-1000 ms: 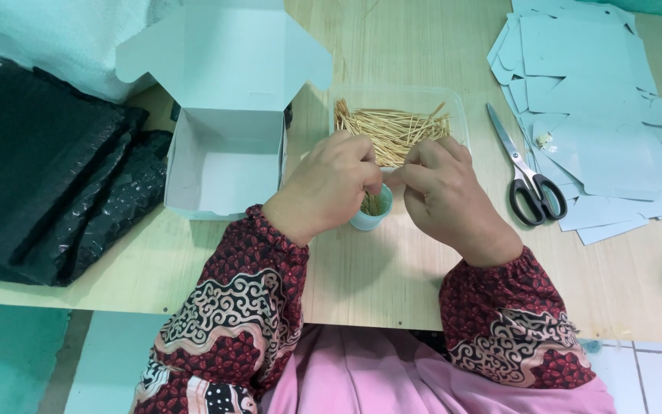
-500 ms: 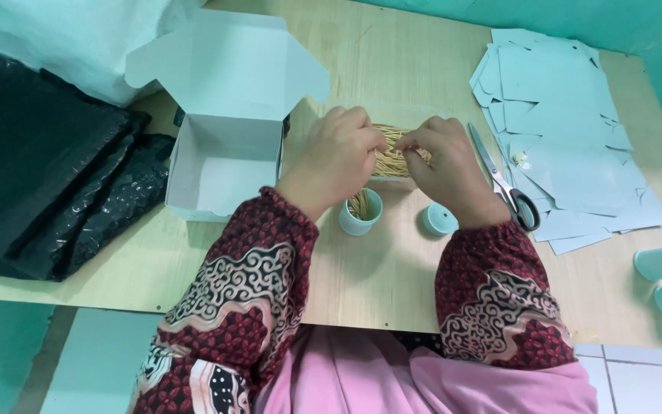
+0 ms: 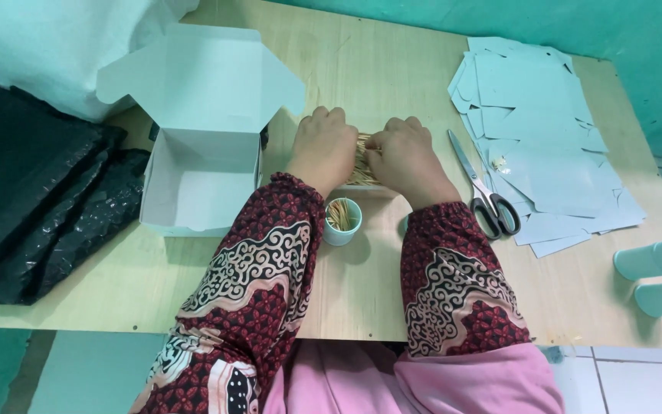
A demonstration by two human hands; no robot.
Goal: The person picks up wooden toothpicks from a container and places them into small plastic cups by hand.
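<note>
At mid-table, the left hand (image 3: 322, 147) and right hand (image 3: 406, 157) curl knuckles-up, pinching a pile of thin wooden toothpicks (image 3: 362, 165). Just nearer stands a small round teal cup (image 3: 342, 221) holding toothpicks; a matte open cardboard box (image 3: 193, 146) lies leftward, steel scissors (image 3: 484, 188) rightward.

One box (image 3: 193, 138), one scissors (image 3: 484, 188) — seemingly three cups (image 3: 342, 222).

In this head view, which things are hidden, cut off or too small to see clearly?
- Pile of toothpicks: mostly covered by the left hand and right hand; whether the fingers grip any is hidden.
- Small cup: its lower side is hidden behind the left sleeve.
- Two pale cylinders: cut off by the right edge.
- Small scrap on the paper sheets: too small to identify.
- Black bags: cut off by the left edge.
</note>
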